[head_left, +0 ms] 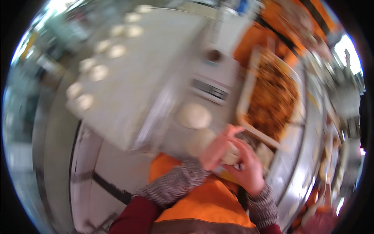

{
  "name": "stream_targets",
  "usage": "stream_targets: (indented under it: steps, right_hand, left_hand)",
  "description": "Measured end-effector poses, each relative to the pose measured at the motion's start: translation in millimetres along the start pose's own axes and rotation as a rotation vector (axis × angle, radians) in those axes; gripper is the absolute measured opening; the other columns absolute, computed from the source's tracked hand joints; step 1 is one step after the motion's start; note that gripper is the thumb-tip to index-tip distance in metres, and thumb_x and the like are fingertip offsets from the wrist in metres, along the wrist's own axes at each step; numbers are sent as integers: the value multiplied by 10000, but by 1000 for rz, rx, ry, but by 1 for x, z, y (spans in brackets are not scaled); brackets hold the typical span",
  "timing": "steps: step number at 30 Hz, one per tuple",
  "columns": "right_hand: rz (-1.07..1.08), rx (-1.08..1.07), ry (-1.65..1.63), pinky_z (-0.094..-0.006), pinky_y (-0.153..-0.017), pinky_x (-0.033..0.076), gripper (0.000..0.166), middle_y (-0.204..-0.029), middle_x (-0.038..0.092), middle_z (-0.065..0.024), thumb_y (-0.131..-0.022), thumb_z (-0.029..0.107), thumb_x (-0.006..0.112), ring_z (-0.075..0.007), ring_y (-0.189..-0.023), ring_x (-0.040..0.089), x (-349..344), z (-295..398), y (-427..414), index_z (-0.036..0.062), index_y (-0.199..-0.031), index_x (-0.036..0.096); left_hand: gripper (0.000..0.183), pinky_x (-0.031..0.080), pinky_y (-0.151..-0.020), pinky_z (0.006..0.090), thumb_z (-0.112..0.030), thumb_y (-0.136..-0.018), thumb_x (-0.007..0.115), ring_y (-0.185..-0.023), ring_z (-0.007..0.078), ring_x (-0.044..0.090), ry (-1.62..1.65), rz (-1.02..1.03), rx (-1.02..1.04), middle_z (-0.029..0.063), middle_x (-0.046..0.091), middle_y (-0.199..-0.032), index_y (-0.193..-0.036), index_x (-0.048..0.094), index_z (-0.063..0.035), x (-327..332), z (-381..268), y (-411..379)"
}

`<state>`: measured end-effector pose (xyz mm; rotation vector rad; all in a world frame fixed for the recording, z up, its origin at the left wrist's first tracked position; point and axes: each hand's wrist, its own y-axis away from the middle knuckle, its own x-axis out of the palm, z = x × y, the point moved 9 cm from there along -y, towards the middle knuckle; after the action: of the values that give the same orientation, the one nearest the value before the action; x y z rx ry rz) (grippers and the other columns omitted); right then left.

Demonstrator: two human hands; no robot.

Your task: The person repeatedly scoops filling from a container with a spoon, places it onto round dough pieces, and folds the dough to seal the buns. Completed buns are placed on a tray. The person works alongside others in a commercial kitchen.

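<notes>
Both my hands are together in front of my orange apron [201,201], around a small piece of pale dough [230,155]. My left hand [216,149] covers its left side, and my right hand [248,168] curls around the right. Motion blur hides the exact finger contact. Just beyond my left hand lies a flat round of dough [195,115] on the metal table. A second dough round [201,141] is partly covered by that hand. To the right stands a white tray [244,101] of orange-brown shredded filling [271,98].
A digital scale [214,74] stands ahead. On the left, a pale board [140,64] carries several dough balls [99,72] in two rows along its far-left edge. Another person in an orange apron [248,41] is across the table. A metal rim [292,163] runs along the right.
</notes>
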<state>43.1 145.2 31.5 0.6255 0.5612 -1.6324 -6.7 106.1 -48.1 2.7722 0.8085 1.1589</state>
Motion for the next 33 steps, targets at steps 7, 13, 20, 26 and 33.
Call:
stream_targets:
  steps: [7,13,20,26,33]
  right_hand:
    - [93,-139,-309,-265,-675,529,520,-1101,553,-109,-679,-43,730,-185,-960,592,49,93,-85,37,-1153,532]
    - [369,-441,-138,-264,-757,513,522,-1063,563,-85,-741,52,705,-160,-900,610,167,210,-156,49,-1216,491]
    - [298,-399,7,-381,-828,502,389,-1101,557,-184,-764,113,649,-357,-972,588,234,223,-170,45,-1124,519]
    - [204,-392,-6,-382,-823,503,538,-1171,550,-178,-758,160,681,-317,-927,614,228,207,-165,65,-1249,484]
    - [182,-312,-46,-322,-637,520,431,-1090,605,-121,-787,140,684,-235,-695,633,130,141,-91,98,-1197,559]
  left_hand:
    - [635,464,-890,304,-548,-978,287,-1063,132,545,385,-195,283,76,558,-1177,-1386,356,-67,-89,-2,45]
    - [470,474,-854,294,-408,-1001,363,-948,110,575,229,-320,273,48,582,-1111,-1289,439,-45,-116,53,61]
    - [417,462,-878,329,-299,-954,459,-1004,176,547,-2,-435,390,77,543,-1167,-1266,449,-21,-136,46,73]
    - [416,452,-881,359,-240,-898,541,-1018,229,533,-162,-415,436,106,529,-1176,-1240,471,-15,-142,37,62]
    - [436,440,-884,395,-171,-831,637,-1035,292,517,-677,-574,633,139,513,-1187,-1211,496,-7,-159,-13,96]
